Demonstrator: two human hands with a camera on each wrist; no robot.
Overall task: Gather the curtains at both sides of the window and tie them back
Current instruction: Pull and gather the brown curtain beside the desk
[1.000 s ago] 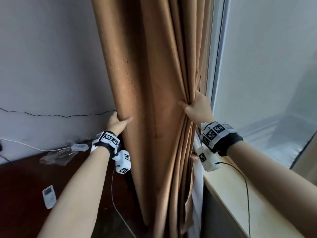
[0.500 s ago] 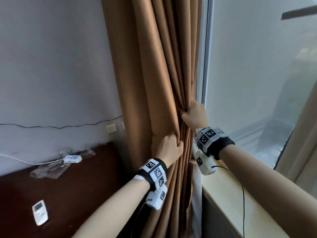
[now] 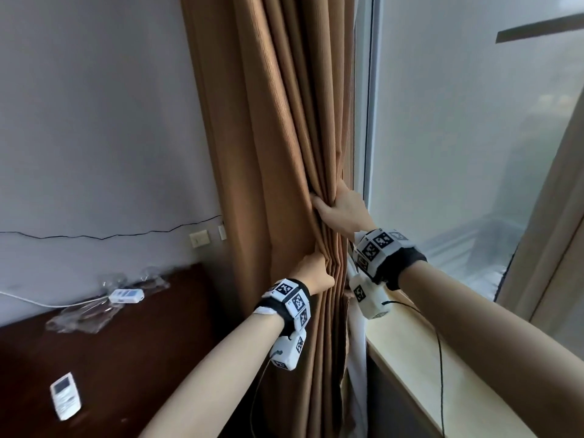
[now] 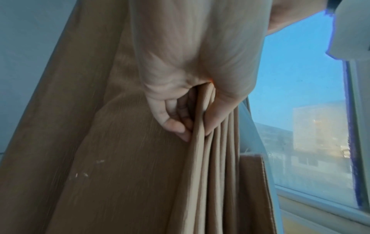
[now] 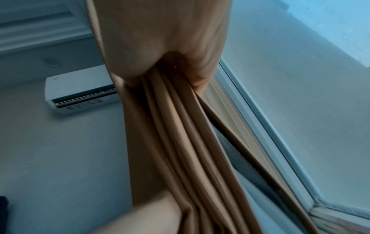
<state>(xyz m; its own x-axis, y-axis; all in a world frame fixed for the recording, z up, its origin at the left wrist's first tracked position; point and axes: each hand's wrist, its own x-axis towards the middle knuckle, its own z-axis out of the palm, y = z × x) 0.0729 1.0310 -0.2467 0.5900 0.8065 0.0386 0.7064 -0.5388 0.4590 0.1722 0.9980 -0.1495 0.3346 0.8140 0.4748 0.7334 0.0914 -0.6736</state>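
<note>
While both the left hand (image 3: 311,273) and right hand (image 3: 343,213) clench the curtain (image 3: 284,153), bunched beside the window (image 3: 458,137), any slackened grip lets untied pleats spill open.

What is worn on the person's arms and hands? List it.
Both forearms are bare, with no sleeves or gloves. The left hand and right hand each have a black wristband carrying white blocks printed with black square markers. A white camera pod hangs under each wrist, trailing a thin black cable.
</note>
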